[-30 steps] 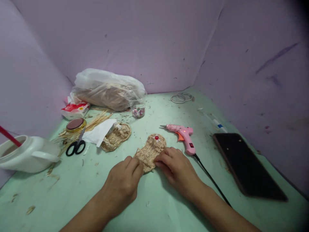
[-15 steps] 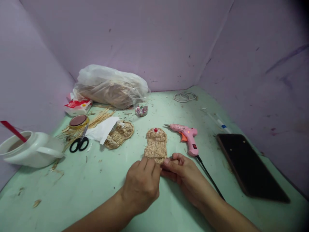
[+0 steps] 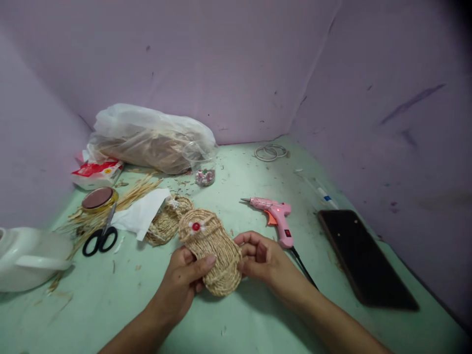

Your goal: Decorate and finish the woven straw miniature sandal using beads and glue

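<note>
A small woven straw slipper (image 3: 221,255) with a red bead and white beads near its far end is lifted above the table, tilted to the left. My left hand (image 3: 184,275) grips its left side, thumb on top and fingers underneath. At its right edge, the curled fingers and thumb of my right hand (image 3: 263,258) pinch the rim. Behind it lies a second straw slipper (image 3: 165,223) with white beads, partly covered by a white paper (image 3: 142,214). A pink glue gun (image 3: 273,216) rests to the right, its small light glowing.
Black-handled scissors (image 3: 100,241), a round tin (image 3: 99,198), loose straw (image 3: 140,189) and a white jug (image 3: 33,258) are on the left. Farther back stand a plastic bag (image 3: 151,140) and a cup of beads (image 3: 205,177). A phone (image 3: 365,260) and rings (image 3: 270,152) lie rightward.
The slipper has been raised off the table and turned, its beaded end now pointing up and left. My left hand has shifted from its near end to its left side. The view has swung slightly right.
</note>
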Available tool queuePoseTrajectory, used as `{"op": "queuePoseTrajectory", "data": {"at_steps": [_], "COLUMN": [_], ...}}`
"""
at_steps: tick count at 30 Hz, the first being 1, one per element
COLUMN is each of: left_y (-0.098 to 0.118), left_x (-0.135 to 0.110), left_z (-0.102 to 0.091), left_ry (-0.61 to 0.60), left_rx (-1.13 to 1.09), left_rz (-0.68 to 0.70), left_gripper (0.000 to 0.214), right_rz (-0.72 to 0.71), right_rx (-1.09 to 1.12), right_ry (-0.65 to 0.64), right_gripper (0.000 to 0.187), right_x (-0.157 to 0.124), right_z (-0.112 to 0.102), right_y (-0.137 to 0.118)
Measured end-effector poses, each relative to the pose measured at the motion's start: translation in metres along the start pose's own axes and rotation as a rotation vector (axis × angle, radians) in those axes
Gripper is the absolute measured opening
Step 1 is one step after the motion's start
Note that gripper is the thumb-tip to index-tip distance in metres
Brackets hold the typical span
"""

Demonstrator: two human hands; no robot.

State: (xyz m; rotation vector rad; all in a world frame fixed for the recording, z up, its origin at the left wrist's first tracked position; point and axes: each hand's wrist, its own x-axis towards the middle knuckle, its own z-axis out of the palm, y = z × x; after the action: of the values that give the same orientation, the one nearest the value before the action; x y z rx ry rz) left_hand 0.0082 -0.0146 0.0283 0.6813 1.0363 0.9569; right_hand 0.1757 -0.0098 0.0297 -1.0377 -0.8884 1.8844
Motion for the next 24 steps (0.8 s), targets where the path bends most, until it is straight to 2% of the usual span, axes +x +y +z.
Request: {"op": "queuePoseTrajectory", "data": {"at_steps": [3,5,6,8,9,10,12,15,20,22,24], "left_y": [-0.008,-0.012,-0.014,-0.016,-0.017,-0.017,-0.015,-0.013,-0.012,-0.012,-0.012], "left_x": [-0.001,-0.001,-0.001,0.0,0.001,0.001,0.002,0.003,0.004,0.004,0.004], "left_z": [-0.001,-0.004,-0.005,-0.006,-0.005,-0.004,-0.002,0.0,-0.004,-0.005,-0.004], "left_ry": [0.162,0.269,0.308,0.362,0.372,0.381,0.403,0.416,0.324,0.313,0.319], "left_rx": [0.015,0.062,0.096,0.16,0.187,0.21,0.258,0.323,0.281,0.257,0.257], "left_rz": [0.042,0.08,0.099,0.135,0.146,0.152,0.147,0.1,0.018,0.021,0.035], "left_gripper": [0.026,0.024,0.025,0.028,0.029,0.03,0.033,0.038,0.036,0.034,0.035], "right_rz": [0.049,-0.014,-0.089,-0.315,-0.367,-0.326,-0.164,0.019,0.092,0.099,0.038], "right_rx": [-0.071,-0.255,-0.4,-0.78,-0.967,-1.168,-1.396,-1.417,-1.177,-1.051,-0.978], "right_ry": [0.015,0.129,0.243,0.583,0.757,0.866,0.87,0.742,0.652,0.619,0.63], "right_gripper": [0.037,0.039,0.039,0.033,0.037,0.043,0.047,0.038,0.017,0.014,0.018], "right_x": [0.001,-0.003,-0.006,-0.012,-0.014,-0.016,-0.015,-0.008,0.003,0.004,0.002], "right_z": [0.001,-0.007,-0.014,-0.032,-0.043,-0.053,-0.068,-0.075,-0.071,-0.071,-0.07], "right_y": [-0.003,-0.007,-0.01,-0.018,-0.022,-0.026,-0.031,-0.036,-0.037,-0.035,-0.032]}}
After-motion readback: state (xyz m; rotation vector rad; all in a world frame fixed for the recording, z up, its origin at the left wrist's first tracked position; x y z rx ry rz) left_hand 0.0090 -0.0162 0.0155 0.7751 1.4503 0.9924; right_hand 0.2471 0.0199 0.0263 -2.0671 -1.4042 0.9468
